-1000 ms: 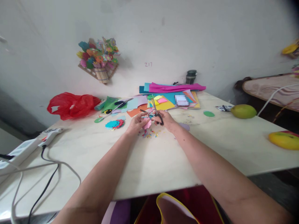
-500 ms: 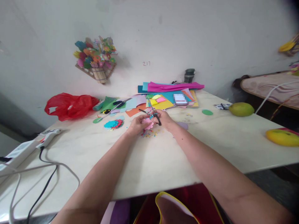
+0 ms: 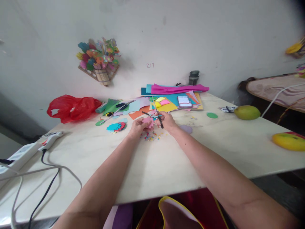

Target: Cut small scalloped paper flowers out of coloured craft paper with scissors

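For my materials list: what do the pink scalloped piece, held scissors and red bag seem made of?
Pink scalloped piece: probably matte paper or card; flat, thin.
Scissors: likely metal blades, slim and grey, finish unclear; dark handles, perhaps plastic.
Red bag: apparently plastic film; glossy, crumpled, translucent.

Pink paper flower (image 3: 148,122) partly covered by left hand (image 3: 138,126). Scissors (image 3: 160,121): grip partly hidden by right hand (image 3: 167,121). Power strip (image 3: 20,155) cut by left edge, yellow mango (image 3: 287,141) by right. Paper scraps (image 3: 152,137) too small to make out.
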Tool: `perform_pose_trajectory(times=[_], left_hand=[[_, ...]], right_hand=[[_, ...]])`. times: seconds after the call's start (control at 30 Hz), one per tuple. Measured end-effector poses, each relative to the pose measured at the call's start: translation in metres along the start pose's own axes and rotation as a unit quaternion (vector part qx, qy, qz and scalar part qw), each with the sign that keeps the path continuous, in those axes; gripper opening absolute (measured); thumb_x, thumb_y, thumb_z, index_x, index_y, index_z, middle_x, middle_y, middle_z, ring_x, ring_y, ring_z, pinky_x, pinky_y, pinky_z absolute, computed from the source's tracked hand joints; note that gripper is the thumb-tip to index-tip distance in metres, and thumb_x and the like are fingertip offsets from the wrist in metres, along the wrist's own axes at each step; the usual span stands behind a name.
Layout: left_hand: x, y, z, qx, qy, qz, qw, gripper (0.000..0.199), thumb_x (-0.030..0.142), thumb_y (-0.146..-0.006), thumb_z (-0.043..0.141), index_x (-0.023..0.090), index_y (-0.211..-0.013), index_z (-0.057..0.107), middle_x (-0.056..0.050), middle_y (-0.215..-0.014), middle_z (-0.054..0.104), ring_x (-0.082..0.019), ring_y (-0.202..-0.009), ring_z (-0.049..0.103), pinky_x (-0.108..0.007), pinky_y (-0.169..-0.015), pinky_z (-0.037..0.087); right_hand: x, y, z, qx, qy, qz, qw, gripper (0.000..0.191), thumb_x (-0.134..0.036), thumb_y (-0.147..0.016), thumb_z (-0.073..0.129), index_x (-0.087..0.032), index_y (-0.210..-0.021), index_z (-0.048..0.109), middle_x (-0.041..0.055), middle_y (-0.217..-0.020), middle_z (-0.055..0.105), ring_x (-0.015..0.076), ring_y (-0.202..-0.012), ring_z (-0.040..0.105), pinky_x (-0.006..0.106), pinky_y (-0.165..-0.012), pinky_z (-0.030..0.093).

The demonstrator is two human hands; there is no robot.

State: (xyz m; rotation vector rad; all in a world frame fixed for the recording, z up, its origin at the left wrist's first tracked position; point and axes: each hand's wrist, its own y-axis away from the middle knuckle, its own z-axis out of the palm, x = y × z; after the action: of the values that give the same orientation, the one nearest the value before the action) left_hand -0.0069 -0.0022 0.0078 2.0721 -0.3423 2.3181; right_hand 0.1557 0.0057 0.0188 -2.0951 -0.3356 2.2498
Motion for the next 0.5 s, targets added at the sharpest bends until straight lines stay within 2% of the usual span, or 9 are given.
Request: perform_pose_trajectory(times=[0.1, 0.2, 0.4, 0.5], left_hand=[[0.0, -0.002, -0.001, 0.017, 0.003, 0.016, 1.0, 0.039, 0.04, -0.055, 0.082, 0.014, -0.075, 0.061, -0.002, -0.062, 0.063, -0.014, -0.049, 0.062, -0.022, -0.042, 0.046], [-0.001, -0.006, -0.003, 0.039, 0.015, 0.034, 0.999, 0.039, 0.043, -0.057, 0.081, 0.013, -0.073, 0.062, -0.003, -0.059, 0.063, -0.015, -0.051, 0.062, -0.021, -0.041, 0.045], [0.003, -0.004, -0.003, 0.057, 0.078, 0.033, 0.995, 0.037, 0.041, -0.054, 0.083, 0.013, -0.072, 0.067, -0.003, -0.065, 0.067, -0.013, -0.055, 0.063, -0.024, -0.053, 0.052], [0.005, -0.003, -0.002, 0.062, 0.104, 0.042, 0.992, 0.036, 0.038, -0.054, 0.083, 0.012, -0.076, 0.07, -0.005, -0.074, 0.07, -0.014, -0.064, 0.065, -0.025, -0.062, 0.054]], right_hand=[[-0.003, 0.002, 0.0, 0.009, -0.002, 0.023, 1.0, 0.035, -0.018, -0.053, 0.075, -0.016, -0.083, 0.057, -0.0071, -0.051, 0.054, 0.0083, -0.042, 0.048, 0.021, -0.044, 0.038], [-0.006, 0.005, -0.002, -0.011, 0.0, 0.037, 0.999, 0.037, -0.025, -0.054, 0.079, -0.016, -0.081, 0.056, -0.0064, -0.052, 0.055, 0.008, -0.04, 0.049, 0.02, -0.041, 0.038], [-0.002, 0.007, -0.009, -0.103, 0.017, 0.049, 0.993, 0.039, -0.043, -0.062, 0.076, -0.016, -0.082, 0.057, -0.0032, -0.054, 0.057, 0.0077, -0.04, 0.052, 0.016, -0.031, 0.024], [0.001, 0.006, -0.012, -0.153, 0.022, 0.057, 0.986, 0.038, -0.048, -0.068, 0.073, -0.015, -0.077, 0.056, -0.0003, -0.059, 0.06, 0.0075, -0.044, 0.054, 0.015, -0.03, 0.025]])
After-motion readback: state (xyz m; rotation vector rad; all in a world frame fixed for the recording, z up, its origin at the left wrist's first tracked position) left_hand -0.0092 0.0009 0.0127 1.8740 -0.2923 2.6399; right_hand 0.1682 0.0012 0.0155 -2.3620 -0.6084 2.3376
